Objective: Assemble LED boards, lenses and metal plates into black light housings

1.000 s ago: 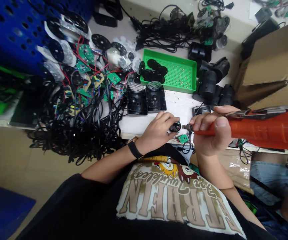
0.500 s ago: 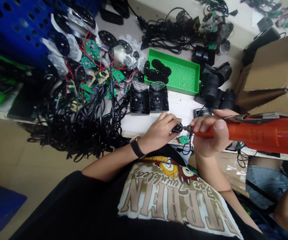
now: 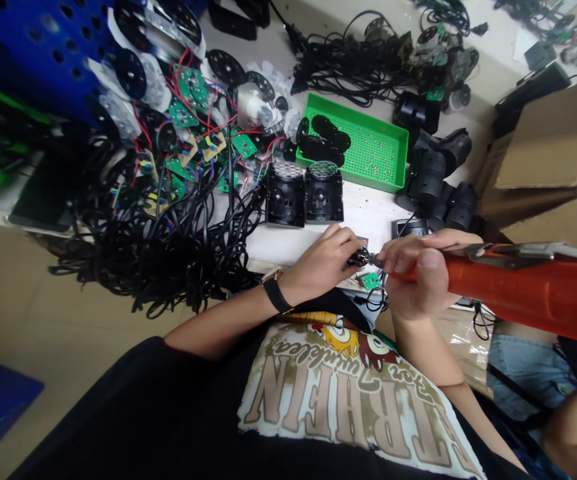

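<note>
My left hand (image 3: 325,260), with a black-strapped watch on its wrist, pinches a small black plastic part (image 3: 359,257) over the near edge of the bench. My right hand (image 3: 421,273) is wrapped round the front of an orange electric screwdriver (image 3: 528,283), held level. The screwdriver's tip meets the black part, or comes very close to it; the exact contact is too small to tell. A green circuit board (image 3: 370,281) with black cable hangs just below the part. Two open black housings (image 3: 285,197) with mesh tops stand beyond my left hand.
A green tray (image 3: 403,160) holds black discs and many small screws. To the left lies a heap of cables (image 3: 168,260) with circuit boards. Black housings (image 3: 425,173) and a cardboard box (image 3: 538,153) sit at the right. Another person's leg (image 3: 523,373) shows at lower right.
The screwdriver's rear end has dipped slightly, while its tip stays at the black part. Both hands keep their hold. The whole view has shifted a little.
</note>
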`<state>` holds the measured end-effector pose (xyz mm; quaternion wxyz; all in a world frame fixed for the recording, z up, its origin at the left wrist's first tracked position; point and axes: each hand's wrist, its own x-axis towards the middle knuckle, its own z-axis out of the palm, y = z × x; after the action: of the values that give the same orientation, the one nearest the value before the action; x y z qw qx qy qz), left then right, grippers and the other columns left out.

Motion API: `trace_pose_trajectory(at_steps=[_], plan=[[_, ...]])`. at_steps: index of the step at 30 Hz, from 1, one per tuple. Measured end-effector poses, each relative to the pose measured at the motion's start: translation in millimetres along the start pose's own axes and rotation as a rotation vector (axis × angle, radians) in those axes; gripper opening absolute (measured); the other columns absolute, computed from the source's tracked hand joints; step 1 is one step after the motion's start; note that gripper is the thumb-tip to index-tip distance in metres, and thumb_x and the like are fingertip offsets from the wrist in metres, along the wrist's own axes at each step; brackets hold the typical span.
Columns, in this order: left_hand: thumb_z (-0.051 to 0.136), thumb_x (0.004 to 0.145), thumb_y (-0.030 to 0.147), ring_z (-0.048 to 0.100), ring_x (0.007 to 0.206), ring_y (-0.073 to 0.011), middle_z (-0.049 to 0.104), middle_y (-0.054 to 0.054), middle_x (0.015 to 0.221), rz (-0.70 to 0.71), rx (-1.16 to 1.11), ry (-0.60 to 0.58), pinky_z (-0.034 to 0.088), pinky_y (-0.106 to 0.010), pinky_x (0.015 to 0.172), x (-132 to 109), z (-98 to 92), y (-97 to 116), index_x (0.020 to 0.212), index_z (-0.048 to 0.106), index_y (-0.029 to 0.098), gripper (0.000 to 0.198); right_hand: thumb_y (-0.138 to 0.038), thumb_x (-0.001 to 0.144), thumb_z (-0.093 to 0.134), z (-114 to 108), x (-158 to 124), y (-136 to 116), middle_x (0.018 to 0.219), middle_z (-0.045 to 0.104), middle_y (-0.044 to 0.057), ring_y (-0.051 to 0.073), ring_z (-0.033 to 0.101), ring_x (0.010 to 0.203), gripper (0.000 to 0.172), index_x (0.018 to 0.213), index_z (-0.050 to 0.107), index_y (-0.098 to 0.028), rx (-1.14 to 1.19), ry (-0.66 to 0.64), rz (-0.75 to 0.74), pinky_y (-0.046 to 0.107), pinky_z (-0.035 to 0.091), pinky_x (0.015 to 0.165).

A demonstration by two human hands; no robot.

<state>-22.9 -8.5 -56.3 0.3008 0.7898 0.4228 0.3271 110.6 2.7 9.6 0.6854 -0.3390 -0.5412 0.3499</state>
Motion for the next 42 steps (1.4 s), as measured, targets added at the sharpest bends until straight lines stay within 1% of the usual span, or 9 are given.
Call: trace_pose_trajectory(at_steps=[11, 17, 23, 27, 30, 32, 35, 39, 42], plan=[[0.070, 0.093, 0.023, 0.056, 0.111, -0.0259, 0.066, -0.009, 0.110, 0.014, 0.005, -0.009, 0.051, -0.041, 0.100, -0.8, 0.7, 0.0, 0.123, 0.064, 0.014, 0.031, -0.034, 0.089, 0.070, -0.6, 0.1, -4.4, 0.051, 0.049, -0.011, 0.009, 0.045, 0.038, 0.013, 0.095, 0.062, -0.026, 0.009, -0.077, 0.021, 0.024, 0.050, 0.045], [0.082, 0.084, 0.032, 0.055, 0.123, -0.0291, 0.063, -0.013, 0.131, -0.012, -0.020, 0.024, 0.048, -0.050, 0.112, -6.6, 5.2, -4.9, 0.146, 0.047, 0.016, 0.073, -0.048, 0.092, 0.064, -8.4, 38.0, 26.0, 0.058, 0.036, -0.008, 0.008, 0.040, 0.042, 0.022, 0.091, 0.058, -0.027, -0.152, 0.123, -0.066, 0.028, 0.049, 0.053], [0.083, 0.081, 0.018, 0.058, 0.128, -0.0309, 0.066, -0.014, 0.134, -0.052, -0.029, 0.009, 0.048, -0.052, 0.112, -5.3, 9.4, -13.0, 0.139, 0.055, 0.015, 0.065, -0.051, 0.090, 0.067, -43.2, 64.0, 65.7, 0.107, 0.065, 0.005, 0.024, 0.069, 0.100, 0.058, 0.139, 0.043, -0.032, -0.402, -0.140, -0.089, 0.050, 0.057, 0.092], [0.084, 0.074, 0.015, 0.068, 0.109, -0.0266, 0.074, -0.010, 0.118, -0.181, -0.171, 0.106, 0.056, -0.044, 0.101, -2.7, 9.2, -6.3, 0.123, 0.068, 0.017, 0.051, -0.040, 0.092, 0.066, -68.9, 24.0, 38.1, 0.140, 0.057, 0.012, 0.029, 0.057, 0.134, 0.056, 0.143, 0.045, -0.030, -0.560, -0.125, -0.154, 0.056, 0.048, 0.112], [0.087, 0.070, 0.025, 0.073, 0.093, -0.0215, 0.076, -0.011, 0.115, -0.367, -0.504, 0.092, 0.060, -0.036, 0.088, -5.2, 6.5, 3.9, 0.117, 0.070, 0.016, 0.050, -0.020, 0.090, 0.067, -81.9, -21.3, 13.2, 0.101, 0.071, 0.006, 0.024, 0.071, 0.100, 0.021, 0.110, 0.066, -0.025, -0.607, -0.257, -0.192, 0.046, 0.060, 0.091], [0.091, 0.065, 0.028, 0.074, 0.092, -0.0211, 0.076, -0.011, 0.113, -0.482, -0.700, 0.050, 0.060, -0.034, 0.087, -8.5, 5.9, 10.6, 0.113, 0.069, 0.015, 0.054, -0.011, 0.088, 0.067, -87.4, -47.1, 4.4, 0.092, 0.073, 0.005, 0.022, 0.073, 0.090, 0.022, 0.105, 0.068, -0.024, -0.608, -0.399, -0.224, 0.042, 0.063, 0.082], [0.093, 0.060, 0.027, 0.074, 0.090, -0.0202, 0.077, -0.009, 0.103, -0.594, -0.852, 0.009, 0.060, -0.033, 0.087, -16.3, 9.1, 21.8, 0.106, 0.066, 0.015, 0.054, -0.005, 0.086, 0.067, -92.8, -73.4, 2.7, 0.099, 0.075, 0.009, 0.024, 0.076, 0.095, 0.031, 0.112, 0.068, -0.023, -0.642, -0.373, -0.324, 0.043, 0.066, 0.080], [0.091, 0.064, 0.028, 0.073, 0.082, -0.0172, 0.075, -0.007, 0.099, -0.608, -0.871, -0.033, 0.059, -0.030, 0.078, -30.8, 10.1, 42.1, 0.103, 0.060, 0.017, 0.051, -0.003, 0.083, 0.070, -96.7, -90.3, 5.9, 0.101, 0.076, 0.012, 0.025, 0.077, 0.095, 0.036, 0.114, 0.067, -0.020, -0.726, -0.285, -0.467, 0.040, 0.068, 0.079], [0.089, 0.069, 0.030, 0.073, 0.089, -0.0183, 0.072, -0.009, 0.111, -0.460, -0.800, -0.153, 0.059, -0.032, 0.081, -32.0, -6.8, 47.4, 0.112, 0.060, 0.017, 0.053, -0.002, 0.084, 0.068, -98.6, -93.2, 1.6, 0.092, 0.074, 0.007, 0.020, 0.076, 0.085, 0.031, 0.108, 0.068, -0.022, -0.811, -0.255, -0.488, 0.033, 0.066, 0.072]])
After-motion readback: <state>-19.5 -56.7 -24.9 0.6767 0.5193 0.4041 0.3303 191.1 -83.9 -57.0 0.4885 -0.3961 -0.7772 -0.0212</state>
